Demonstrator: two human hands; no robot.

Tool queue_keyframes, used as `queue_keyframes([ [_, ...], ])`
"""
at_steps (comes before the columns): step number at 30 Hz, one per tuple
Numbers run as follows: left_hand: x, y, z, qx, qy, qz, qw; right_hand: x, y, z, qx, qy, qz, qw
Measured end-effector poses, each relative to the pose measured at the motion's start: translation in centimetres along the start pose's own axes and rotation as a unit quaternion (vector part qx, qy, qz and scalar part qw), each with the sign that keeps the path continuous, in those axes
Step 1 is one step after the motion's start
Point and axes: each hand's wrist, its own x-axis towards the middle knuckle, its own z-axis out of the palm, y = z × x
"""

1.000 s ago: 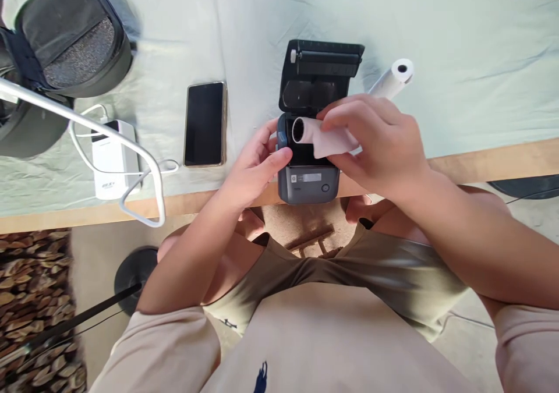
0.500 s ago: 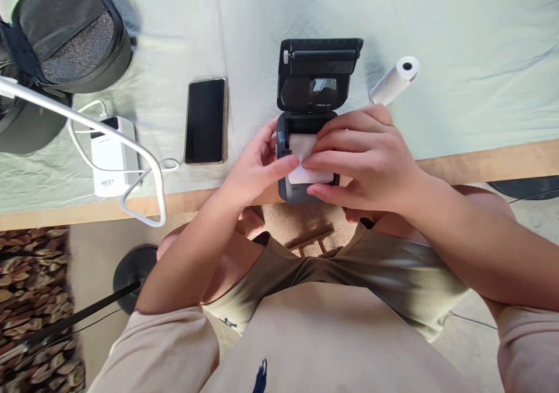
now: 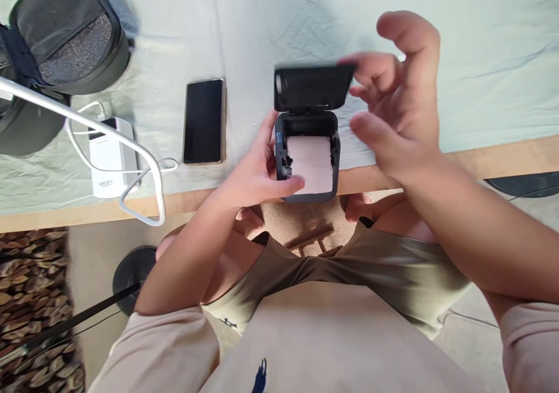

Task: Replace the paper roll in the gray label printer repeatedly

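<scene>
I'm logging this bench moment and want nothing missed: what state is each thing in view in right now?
Small dark grey label printer: open, loaded.
Its black hinged lid: raised, blurred, right hand at its edge.
White paper roll: seated in the bay, end draped forward.
Left hand: gripping the printer's left side.
Black smartphone: screen dark, lying flat.
White power bank: cable plugged in.
Black bag: flap open.

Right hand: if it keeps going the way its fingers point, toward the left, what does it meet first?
Most likely the printer's raised lid: the right hand has its fingertips at the lid's right edge. Motion blur hides whether they already touch.
</scene>
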Motion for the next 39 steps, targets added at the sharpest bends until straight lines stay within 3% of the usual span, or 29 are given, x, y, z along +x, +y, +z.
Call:
queue_keyframes([
  [4, 0.1, -0.7, -0.4, 0.015, -0.016, 0.006, 1.0, -0.4, -0.4, -0.1, 0.02, 0.019, -0.018, 0.999],
  [10, -0.3, -0.3, -0.1, -0.034, 0.013, -0.01, 0.999, -1.1, 0.2, 0.4, -0.007, -0.122, 0.005, 0.992],
  [16, 0.0, -0.5, 0.3, -0.109, 0.061, 0.011, 0.992, -1.0, -0.4, 1.1, 0.002, -0.169, 0.035, 0.985],
  [19, 0.2, -0.8, 0.1, -0.135, 0.082, 0.019, 0.987, -0.8, -0.4, 1.1, -0.003, -0.168, 0.042, 0.985],
  [24, 0.4, -1.0, -0.7, -0.16, 0.068, -0.001, 0.985, -0.8, 0.4, 1.1, 0.002, -0.158, 0.026, 0.987],
  [30, 0.4, -0.4, -0.4, -0.19, 0.096, 0.009, 0.977, -1.3, 0.8, 0.7, -0.017, -0.087, 0.003, 0.996],
  [39, 0.1, 0.7, -0.6, -0.207, 0.073, 0.013, 0.976, -1.4, -0.5, -0.2, 0.014, -0.186, 0.052, 0.981],
])
